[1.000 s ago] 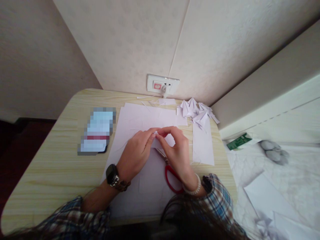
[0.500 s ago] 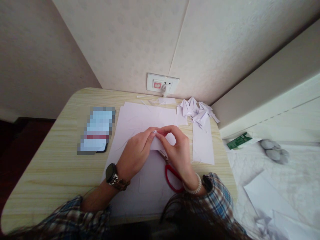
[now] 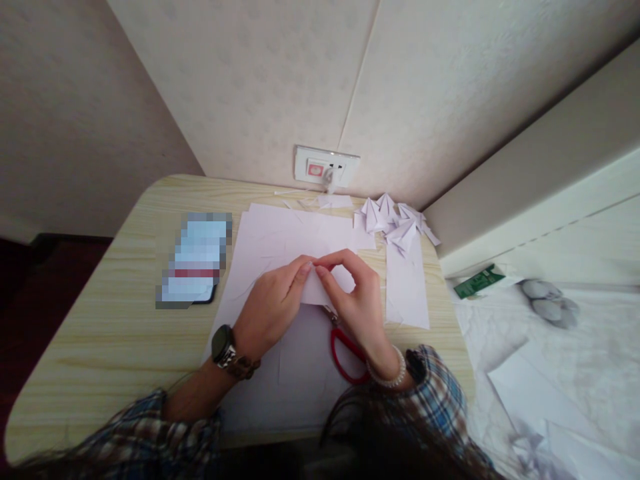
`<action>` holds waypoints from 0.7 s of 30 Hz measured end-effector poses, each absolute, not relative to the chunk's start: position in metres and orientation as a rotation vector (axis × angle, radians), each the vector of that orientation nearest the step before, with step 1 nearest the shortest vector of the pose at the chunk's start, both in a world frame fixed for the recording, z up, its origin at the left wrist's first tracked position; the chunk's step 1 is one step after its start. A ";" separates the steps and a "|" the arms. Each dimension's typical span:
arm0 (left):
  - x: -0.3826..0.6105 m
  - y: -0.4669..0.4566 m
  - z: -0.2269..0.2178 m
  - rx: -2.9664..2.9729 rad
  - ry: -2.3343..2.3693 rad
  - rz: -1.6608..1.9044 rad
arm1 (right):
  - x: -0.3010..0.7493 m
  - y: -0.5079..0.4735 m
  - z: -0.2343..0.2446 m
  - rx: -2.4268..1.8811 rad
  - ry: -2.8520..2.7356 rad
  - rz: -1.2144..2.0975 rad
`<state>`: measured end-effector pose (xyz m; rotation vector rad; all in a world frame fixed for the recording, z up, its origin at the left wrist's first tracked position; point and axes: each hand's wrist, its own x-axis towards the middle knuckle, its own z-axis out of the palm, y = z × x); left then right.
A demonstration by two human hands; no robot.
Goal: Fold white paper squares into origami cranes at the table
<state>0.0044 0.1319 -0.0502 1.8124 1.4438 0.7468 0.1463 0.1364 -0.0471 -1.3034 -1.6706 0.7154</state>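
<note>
A small piece of white paper point(image 3: 314, 291) is pinched at its top edge by both hands, over the middle of the table. My left hand point(image 3: 274, 297) grips it from the left, thumb on the near side. From the right, my right hand point(image 3: 353, 293) pinches the same edge between thumb and curled index finger. The fingertips of the two hands nearly meet. Beneath them lie larger white sheets point(image 3: 280, 230). Scissors point(image 3: 345, 357) with red handles rest below my right hand, their blades partly hidden under the held paper and the hand.
A phone point(image 3: 195, 260) lies at left on the wooden table point(image 3: 115, 320). Folded paper pieces point(image 3: 387, 217) are heaped at the back right, by a white paper strip point(image 3: 407, 287). A wall socket point(image 3: 326, 167) holds a plug. A green-and-white box point(image 3: 479, 281) lies right of the table.
The held paper has tilted so that more of its face shows below my fingertips. Both hands keep their pinch in nearly the same place.
</note>
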 end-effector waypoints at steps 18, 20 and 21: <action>0.001 0.139 -0.055 0.995 1.293 0.855 | 0.156 0.138 -0.044 -1.118 -1.994 0.580; 0.002 0.138 -0.056 1.101 1.313 0.889 | 0.155 0.138 -0.047 -1.134 -2.025 0.501; 0.002 0.138 -0.056 1.174 1.331 0.905 | 0.155 0.138 -0.049 -1.126 -2.034 0.474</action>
